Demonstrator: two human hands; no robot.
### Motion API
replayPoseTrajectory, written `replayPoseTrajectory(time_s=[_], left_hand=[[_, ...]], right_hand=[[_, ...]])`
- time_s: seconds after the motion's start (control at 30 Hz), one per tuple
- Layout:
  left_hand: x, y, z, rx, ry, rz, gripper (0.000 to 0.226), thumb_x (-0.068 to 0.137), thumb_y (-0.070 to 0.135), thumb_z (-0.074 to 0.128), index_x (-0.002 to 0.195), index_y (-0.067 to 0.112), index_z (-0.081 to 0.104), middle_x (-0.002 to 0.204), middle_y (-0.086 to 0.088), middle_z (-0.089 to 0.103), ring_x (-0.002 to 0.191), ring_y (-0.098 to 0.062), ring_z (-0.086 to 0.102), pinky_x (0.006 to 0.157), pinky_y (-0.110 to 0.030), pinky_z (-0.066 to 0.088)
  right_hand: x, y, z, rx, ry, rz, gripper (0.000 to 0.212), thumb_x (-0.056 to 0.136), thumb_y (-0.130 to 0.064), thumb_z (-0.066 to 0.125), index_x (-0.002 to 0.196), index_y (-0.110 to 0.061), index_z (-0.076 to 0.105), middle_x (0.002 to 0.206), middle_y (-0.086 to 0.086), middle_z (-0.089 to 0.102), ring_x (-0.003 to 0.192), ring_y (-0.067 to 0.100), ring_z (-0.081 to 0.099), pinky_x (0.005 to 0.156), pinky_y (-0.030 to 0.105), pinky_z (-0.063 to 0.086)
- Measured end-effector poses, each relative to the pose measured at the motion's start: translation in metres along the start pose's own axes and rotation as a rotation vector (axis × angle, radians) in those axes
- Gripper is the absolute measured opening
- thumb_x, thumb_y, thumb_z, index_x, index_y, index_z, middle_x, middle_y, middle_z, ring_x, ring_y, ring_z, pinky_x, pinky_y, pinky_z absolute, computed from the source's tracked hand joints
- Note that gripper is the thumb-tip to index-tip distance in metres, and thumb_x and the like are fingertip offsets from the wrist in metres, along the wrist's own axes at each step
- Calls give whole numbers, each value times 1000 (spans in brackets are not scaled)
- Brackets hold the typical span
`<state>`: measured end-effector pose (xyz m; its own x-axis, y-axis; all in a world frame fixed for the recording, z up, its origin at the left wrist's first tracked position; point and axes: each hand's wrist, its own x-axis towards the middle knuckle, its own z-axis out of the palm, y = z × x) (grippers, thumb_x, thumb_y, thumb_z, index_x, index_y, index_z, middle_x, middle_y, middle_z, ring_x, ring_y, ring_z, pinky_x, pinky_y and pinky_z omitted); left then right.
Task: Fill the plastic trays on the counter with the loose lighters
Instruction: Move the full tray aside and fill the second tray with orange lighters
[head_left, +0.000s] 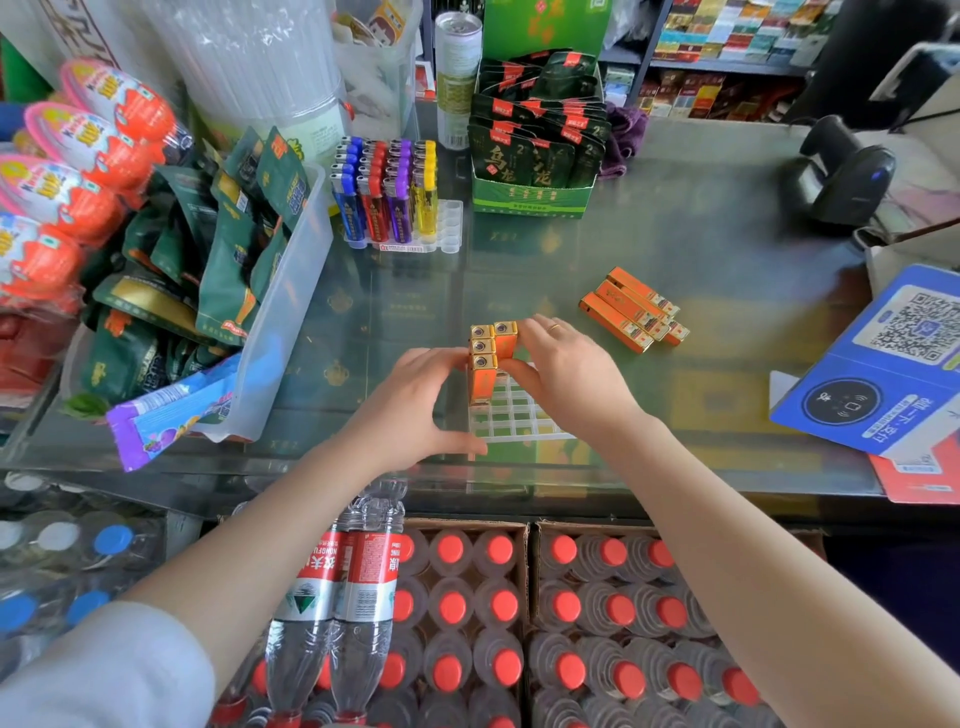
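Head view: left hand steadies the white grid tray on the tabletop; right hand pinches an orange lighter into its slot. Next, probably: fetch from the loose lighters nearby.

Glossy glass counter, translucent plastic tray

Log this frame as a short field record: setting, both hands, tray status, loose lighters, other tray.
setting: shop counter with a glass top
left hand: fingers against the upright orange lighters, thumb by the tray's near edge
right hand: touching the same group from the right; ring on one finger
near white tray: four orange lighters standing at its far-left corner, most cells bare
loose orange lighters: small pile lying flat, right of the tray
far tray: coloured lighters in blue, red, purple, yellow; right column vacant
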<state>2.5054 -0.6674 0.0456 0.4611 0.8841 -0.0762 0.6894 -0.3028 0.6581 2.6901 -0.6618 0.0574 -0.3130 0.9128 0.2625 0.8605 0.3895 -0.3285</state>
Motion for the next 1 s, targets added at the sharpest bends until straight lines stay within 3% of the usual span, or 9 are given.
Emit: replayPoseTrajectory(time_s=[0.07,0.13,0.3,0.47,0.63,0.73,0.83,0.93,1.0], left_hand=[[0,0,0,8,3,-4,83,62,41,81,132,28,38,136,9,43,127,-10,27,99,-25,25],[0,0,1,12,3,-17,83,62,41,81,133,29,38,137,10,41,128,-9,26,98,-24,24],[-2,1,1,2,-6,-40,83,64,41,80,133,32,36,139,13,37,129,-5,23,100,-26,23],[-2,3,-1,21,-24,-41,82,65,42,78,133,33,34,140,13,36,130,-4,22,103,-29,24],[-2,4,-1,26,-19,-50,82,64,42,79,133,33,35,139,11,37,128,-4,22,102,-29,24],[-2,3,0,29,-11,-48,82,64,42,79,132,33,35,140,11,37,129,-5,22,104,-31,24],[-2,1,1,16,-7,-44,81,64,41,79,132,33,36,138,12,37,128,-5,22,104,-30,23],[-2,-2,2,-6,-2,-34,82,63,41,80,132,33,36,137,11,38,127,-3,22,105,-32,24],[-2,-4,4,-14,4,-33,81,63,41,80,132,33,37,137,12,38,127,-2,22,105,-32,24]], right_hand=[[-1,9,-2,-110,-60,-17,30,87,-23,57,110,-4,55,107,13,62,96,33,56,74,39,45],[-3,25,-4,-189,-99,44,36,87,-16,51,123,-11,50,123,9,56,110,32,49,87,43,42],[-6,52,-5,-301,1,358,34,86,-4,44,120,-5,51,119,17,54,107,39,45,87,46,37],[-3,55,-2,-444,-94,424,30,89,-4,38,119,-2,46,121,23,47,109,39,42,89,45,32],[9,55,-3,-378,-77,496,24,90,-3,39,113,1,48,118,25,47,111,40,41,89,46,36],[10,55,-2,-322,-113,499,19,91,-7,44,106,0,52,114,22,49,108,39,43,76,42,39],[5,52,-1,-223,-142,431,17,93,-13,47,101,-1,55,108,18,52,103,36,47,64,37,37],[-3,47,-7,-110,-110,305,23,92,-21,49,108,-7,57,106,11,58,100,32,49,68,37,43],[-11,44,-10,34,14,267,23,92,-20,48,111,-8,54,101,8,62,94,30,51,69,35,42]])
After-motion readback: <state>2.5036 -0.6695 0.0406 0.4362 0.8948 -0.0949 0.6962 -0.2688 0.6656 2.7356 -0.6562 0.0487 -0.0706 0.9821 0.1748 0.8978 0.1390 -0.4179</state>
